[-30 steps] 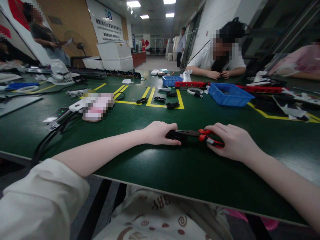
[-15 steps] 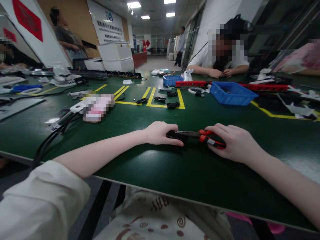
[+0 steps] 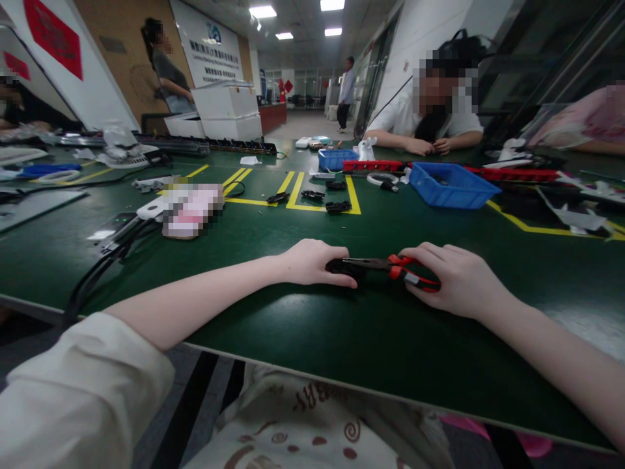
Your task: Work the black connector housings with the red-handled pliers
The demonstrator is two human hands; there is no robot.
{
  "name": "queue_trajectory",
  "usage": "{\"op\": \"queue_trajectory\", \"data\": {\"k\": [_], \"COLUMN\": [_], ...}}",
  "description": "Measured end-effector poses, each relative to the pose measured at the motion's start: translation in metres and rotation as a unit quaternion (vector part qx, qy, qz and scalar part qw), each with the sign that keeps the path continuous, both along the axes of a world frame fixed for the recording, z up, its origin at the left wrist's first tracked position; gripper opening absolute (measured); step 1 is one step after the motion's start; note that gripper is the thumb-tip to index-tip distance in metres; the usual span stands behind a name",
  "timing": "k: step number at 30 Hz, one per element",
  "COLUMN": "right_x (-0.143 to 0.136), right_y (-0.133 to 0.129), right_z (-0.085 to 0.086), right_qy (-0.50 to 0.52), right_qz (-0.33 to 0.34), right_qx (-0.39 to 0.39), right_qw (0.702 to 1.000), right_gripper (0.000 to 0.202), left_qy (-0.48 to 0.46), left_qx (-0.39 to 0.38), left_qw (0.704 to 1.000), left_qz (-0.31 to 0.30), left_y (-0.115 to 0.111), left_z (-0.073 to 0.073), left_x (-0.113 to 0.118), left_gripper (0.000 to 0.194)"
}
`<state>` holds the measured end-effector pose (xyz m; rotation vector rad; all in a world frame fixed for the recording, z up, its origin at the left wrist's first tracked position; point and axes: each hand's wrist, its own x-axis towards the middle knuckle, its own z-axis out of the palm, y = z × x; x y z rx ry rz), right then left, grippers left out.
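My left hand is closed around a small black part, thumb on the near side and fingers on the far side. In my right hand are needle-nose pliers with red and black handles. Their jaws point left and reach to the black part, overlapping it in view; I cannot tell whether they grip it. Both hands are low over the green table. Farther off, several similar black parts lie in and beside a yellow taped outline.
To the left lie a pink phone and black cables. Blue bins and red strips are toward the back right. A co-worker sits across the table. White boxes stand behind it.
My hands and the pliers stay almost in place, with only a slight shift at the black part. A person in the left background has moved to the right.
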<state>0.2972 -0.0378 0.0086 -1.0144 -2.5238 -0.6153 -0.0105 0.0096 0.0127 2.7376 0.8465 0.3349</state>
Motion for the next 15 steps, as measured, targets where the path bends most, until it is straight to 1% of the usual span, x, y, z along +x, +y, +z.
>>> {"op": "queue_trajectory", "data": {"k": [7, 10, 15], "right_x": [0.0001, -0.0003, -0.0015], "right_y": [0.0009, 0.0002, -0.0011], "right_z": [-0.0010, -0.0003, 0.0013], "right_qy": [0.024, 0.025, 0.020], "right_qz": [-0.012, -0.012, -0.014], "right_qx": [-0.039, -0.040, -0.024], "right_qw": [0.999, 0.999, 0.999], "right_gripper": [0.029, 0.029, 0.030], "left_qy": [-0.009, -0.014, -0.012], "left_qx": [-0.003, -0.002, -0.024], "left_qw": [1.000, 1.000, 1.000], "left_qz": [0.003, -0.003, -0.009], "left_y": [-0.0012, -0.0006, 0.0012], "left_z": [0.0000, -0.0008, -0.0003], "left_x": [-0.0002, -0.0008, -0.0016], "left_gripper": [0.050, 0.049, 0.048]}}
